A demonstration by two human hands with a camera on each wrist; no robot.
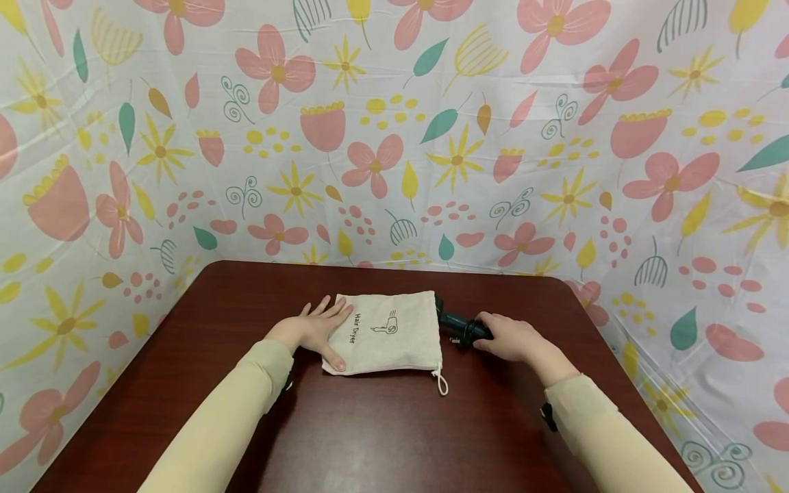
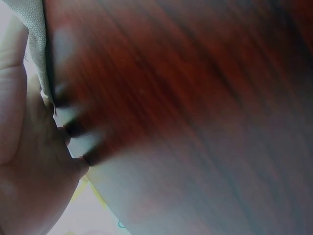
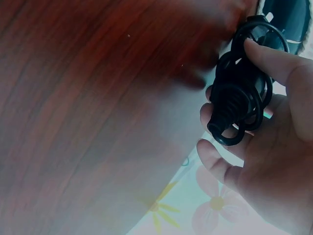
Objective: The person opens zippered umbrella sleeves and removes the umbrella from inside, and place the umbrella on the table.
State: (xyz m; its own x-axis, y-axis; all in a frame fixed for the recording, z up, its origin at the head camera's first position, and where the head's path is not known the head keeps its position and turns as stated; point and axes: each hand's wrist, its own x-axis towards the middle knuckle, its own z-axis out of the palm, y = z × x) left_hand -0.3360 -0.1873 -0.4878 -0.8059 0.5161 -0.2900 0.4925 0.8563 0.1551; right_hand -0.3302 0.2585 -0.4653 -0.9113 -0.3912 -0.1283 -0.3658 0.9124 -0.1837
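Observation:
A cream drawstring bag [image 1: 413,352], printed "Hair Dryer" with a small dryer drawing, lies flat on the table. My left hand [image 1: 308,333] rests on its left end, fingers and thumb spread over the cloth. At the bag's right end, a dark hair dryer [image 1: 454,323] sticks out of the mouth, its other part hidden by the cloth. My right hand [image 1: 513,340] grips the outer end of the dryer, where a black cord [image 3: 259,105] is wound in loops. The right wrist view shows thumb and fingers around those coils. A plug [image 1: 455,340] hangs beside the handle.
The dark red-brown wooden table [image 1: 370,438] has rounded far corners. A white drawstring loop [image 1: 441,385] trails from the bag's near right corner. Behind and at both sides hangs a flower-patterned curtain [image 1: 394,137], close to the table's far edge.

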